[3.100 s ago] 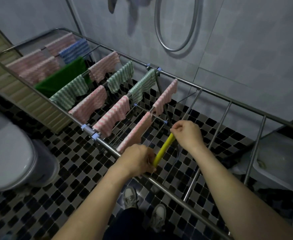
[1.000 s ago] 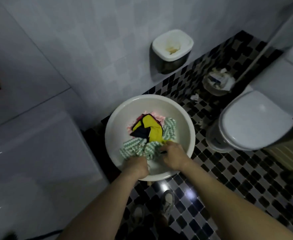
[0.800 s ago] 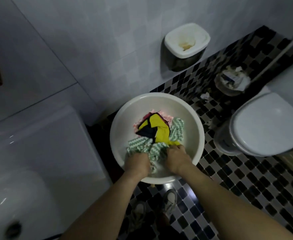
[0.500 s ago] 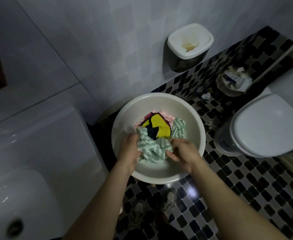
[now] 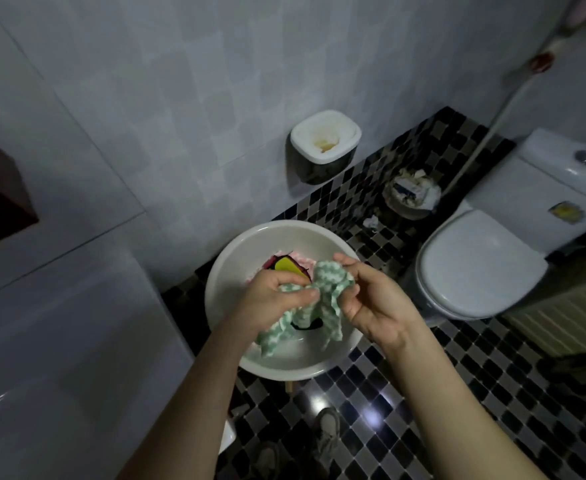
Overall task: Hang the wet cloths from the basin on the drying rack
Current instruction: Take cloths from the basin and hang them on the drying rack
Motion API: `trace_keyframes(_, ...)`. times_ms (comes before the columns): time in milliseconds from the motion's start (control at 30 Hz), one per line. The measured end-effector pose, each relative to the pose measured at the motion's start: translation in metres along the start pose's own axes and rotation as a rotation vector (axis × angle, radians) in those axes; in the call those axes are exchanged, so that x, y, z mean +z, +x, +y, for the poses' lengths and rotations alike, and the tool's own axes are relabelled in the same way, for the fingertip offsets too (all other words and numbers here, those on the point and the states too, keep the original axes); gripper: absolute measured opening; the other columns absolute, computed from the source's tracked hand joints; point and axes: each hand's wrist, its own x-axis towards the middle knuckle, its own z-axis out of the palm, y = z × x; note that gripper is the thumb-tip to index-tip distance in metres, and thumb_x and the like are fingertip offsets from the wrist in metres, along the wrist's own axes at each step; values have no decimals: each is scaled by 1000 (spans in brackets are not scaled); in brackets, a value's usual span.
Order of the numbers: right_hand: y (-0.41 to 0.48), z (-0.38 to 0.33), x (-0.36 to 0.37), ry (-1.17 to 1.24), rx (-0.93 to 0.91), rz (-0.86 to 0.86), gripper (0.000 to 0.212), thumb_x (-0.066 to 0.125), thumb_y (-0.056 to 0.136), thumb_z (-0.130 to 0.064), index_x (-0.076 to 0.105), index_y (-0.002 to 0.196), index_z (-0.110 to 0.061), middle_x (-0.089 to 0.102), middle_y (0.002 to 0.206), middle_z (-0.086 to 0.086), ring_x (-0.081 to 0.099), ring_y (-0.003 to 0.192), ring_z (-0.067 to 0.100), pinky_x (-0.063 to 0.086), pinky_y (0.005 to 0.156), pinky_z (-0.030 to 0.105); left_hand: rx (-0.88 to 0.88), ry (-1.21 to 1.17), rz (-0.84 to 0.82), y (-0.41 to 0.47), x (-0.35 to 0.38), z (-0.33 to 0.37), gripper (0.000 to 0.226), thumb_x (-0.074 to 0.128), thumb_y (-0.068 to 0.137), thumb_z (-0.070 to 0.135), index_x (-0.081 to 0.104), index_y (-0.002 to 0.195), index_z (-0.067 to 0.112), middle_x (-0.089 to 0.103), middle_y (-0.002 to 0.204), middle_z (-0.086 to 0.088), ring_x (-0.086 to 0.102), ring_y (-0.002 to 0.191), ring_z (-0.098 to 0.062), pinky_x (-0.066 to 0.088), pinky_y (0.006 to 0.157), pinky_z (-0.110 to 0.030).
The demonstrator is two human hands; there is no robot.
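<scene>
Head view, looking down over the basin [image 5: 222, 289], which sits on the checkered floor [image 5: 457, 393] beside the white tub [image 5: 59, 341].

L hand [image 5: 270, 299]: forearm enters from bottom centre, angled up and to the right; back of hand faces camera. Fingers curled tight w/ thumb across top, pinching an upper edge of the green-white cloth [image 5: 322, 299]. Grip is closed on fabric.

R hand [image 5: 374, 303]: forearm comes in from bottom right, wrist bent so the palm turns toward L hand. Fingers only partly curled, loose; thumb and fingertips touch the cloth's right upper corner. Light pinch rather than a fist.

Cloth: crumpled, held between both hands above the basin interior, lower folds hanging down toward the basin bottom. Cannot tell whether the lowest fold touches the basin.

Remaining in basin, far side, partly hidden behind L hand: yellow cloth [image 5: 286, 264], pink cloth [image 5: 302, 263], a dark red piece at their left edge.

Surroundings: toilet [image 5: 475, 271] w/ lid closed to the right; small waste bin [image 5: 411, 199] near wall; wall-mounted white container [image 5: 324, 142] above basin. Shoes [image 5: 326, 431] visible below basin.
</scene>
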Motion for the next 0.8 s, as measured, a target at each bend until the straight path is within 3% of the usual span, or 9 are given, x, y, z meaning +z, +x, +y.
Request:
trace_keyframes(100,-12,-7,8,-64,-86,40,20,44,91,4,60,96,-7,61,84,15,58,59,14,52,42,16,20,-160,36,-5,-5,14,5,71,83,20,75,80,19,74,84,-7,70,82,-25,53,83,-38)
trace_keyframes(233,-49,-1,18,-240,-319,191,17,48,96,-1,60,89,-10,62,88,12,63,74,19,54,46,19,85,-246,90,-18,-5,29,24,61,86,14,69,65,23,67,69,-2,63,72,-19,50,74,-35)
trace_keyframes(333,-72,9,27,-274,-447,231,19,46,97,0,62,89,-8,62,92,15,64,72,18,54,47,18,140,-128,63,-26,-2,35,17,64,86,22,69,70,22,69,81,-6,65,84,-23,51,86,-45)
trace_keyframes(433,-96,25,31,-273,-568,263,20,46,97,1,66,94,-3,64,84,14,66,62,14,55,49,17,338,104,145,-46,3,40,27,57,91,10,70,83,32,71,94,11,66,91,-6,52,78,-27)
trace_keyframes(467,-108,31,30,-262,-609,265,20,48,97,1,67,96,-2,65,83,14,67,61,15,56,51,18,403,140,136,-54,6,46,31,54,91,8,71,86,34,71,92,12,66,88,-6,55,75,-27)
trace_keyframes(567,-135,39,25,-280,-691,242,20,51,94,5,68,101,0,68,83,14,69,67,16,59,64,21,526,167,-47,-72,18,64,22,53,89,18,74,86,25,66,67,8,62,65,-18,52,65,-36)
trace_keyframes(633,-157,44,18,-366,-723,244,24,50,93,7,68,105,-1,68,79,11,65,61,12,57,58,19,573,137,-213,-84,32,74,19,57,92,28,73,90,18,57,54,7,53,55,-11,46,61,-28)
trace_keyframes(700,-172,48,16,-495,-735,249,29,48,92,9,69,106,-6,70,79,7,62,59,11,52,56,22,573,96,-255,-90,42,82,20,57,95,30,73,95,17,54,54,8,51,55,-7,46,63,-24)
trace_keyframes(800,-195,51,8,-653,-757,239,33,52,89,9,69,109,-12,72,87,10,62,75,28,47,69,36,507,82,-412,-94,57,89,20,59,92,34,72,103,23,66,72,0,58,65,-8,48,66,-19)
